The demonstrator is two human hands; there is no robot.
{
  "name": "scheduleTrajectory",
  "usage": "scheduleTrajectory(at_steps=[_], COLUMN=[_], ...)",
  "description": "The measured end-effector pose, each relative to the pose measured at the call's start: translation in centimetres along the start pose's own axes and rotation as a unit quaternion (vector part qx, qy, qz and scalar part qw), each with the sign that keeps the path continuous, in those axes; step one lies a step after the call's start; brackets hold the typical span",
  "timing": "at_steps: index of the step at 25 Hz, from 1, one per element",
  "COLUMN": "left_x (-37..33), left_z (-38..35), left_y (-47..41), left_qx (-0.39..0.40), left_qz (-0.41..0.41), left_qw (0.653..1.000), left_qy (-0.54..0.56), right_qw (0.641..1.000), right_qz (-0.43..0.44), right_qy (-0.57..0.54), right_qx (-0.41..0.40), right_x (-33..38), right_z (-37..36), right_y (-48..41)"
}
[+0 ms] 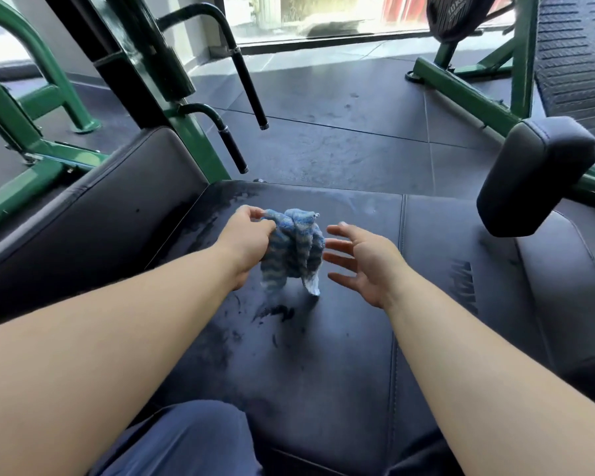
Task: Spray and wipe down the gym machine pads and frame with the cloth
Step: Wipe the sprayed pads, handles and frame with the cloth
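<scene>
**Presently: striped cloth held bunched over the wet seat pad**

A blue-and-white striped cloth (292,249) is gripped in a bunch by the left hand (251,240), the fingers and thumb being curled round its upper left part. The cloth hangs in loose folds, with two ends drooping toward the pad below; whether those ends touch the pad cannot be told. The right hand (361,259) is held open just beside the cloth, fingers spread and palm turned toward it, nothing being grasped.

Beneath both hands the black seat pad (289,355) is seen, marked with wet streaks and smears. A second black pad (100,214) is set at an angle on the left, and a small rounded pad (536,173) is carried on a bar at the right. The green frame (200,139) rises behind the seat pad, with two black handles (244,77) mounted on it. A dark tiled floor (340,108) lies beyond, where a black weight plate (461,12) is hung on another green machine. A blue trouser leg (179,441) is visible at the bottom edge.
</scene>
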State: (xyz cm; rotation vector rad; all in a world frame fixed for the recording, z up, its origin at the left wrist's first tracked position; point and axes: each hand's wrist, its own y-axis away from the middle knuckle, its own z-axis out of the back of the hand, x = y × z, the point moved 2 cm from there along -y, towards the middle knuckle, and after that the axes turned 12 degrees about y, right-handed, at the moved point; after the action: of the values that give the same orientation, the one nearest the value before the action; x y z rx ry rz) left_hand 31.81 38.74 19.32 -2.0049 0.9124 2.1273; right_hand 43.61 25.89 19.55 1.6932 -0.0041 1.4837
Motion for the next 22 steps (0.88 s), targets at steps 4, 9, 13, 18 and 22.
scheduleTrajectory(at_steps=[4,9,13,18,22], left_x=[-0.3,-2.1,-3.2,-2.4,-0.3], left_z=[-0.4,2.2,6.5,9.6,11.8], left_y=[1.9,3.8,5.0,3.8,0.9], left_qx=[0.087,0.015,0.008,-0.067,-0.077], left_qz=[-0.011,-0.085,-0.106,-0.136,-0.149], left_qw=[0.996,0.988,0.949,0.893,0.88], left_qy=[-0.026,-0.126,-0.295,-0.423,-0.444], right_qw=[0.99,0.999,0.993,0.968,0.877], right_qz=[0.028,0.033,0.082,0.155,0.183], right_qy=[0.107,0.003,0.037,0.183,0.442], right_qx=[0.087,-0.023,-0.075,-0.067,-0.052], right_x=[-0.3,0.1,0.2,1.2,0.1], right_z=[-1.6,-1.7,-0.6,-1.7,-3.7], right_y=[1.0,1.6,2.3,0.8,-1.5])
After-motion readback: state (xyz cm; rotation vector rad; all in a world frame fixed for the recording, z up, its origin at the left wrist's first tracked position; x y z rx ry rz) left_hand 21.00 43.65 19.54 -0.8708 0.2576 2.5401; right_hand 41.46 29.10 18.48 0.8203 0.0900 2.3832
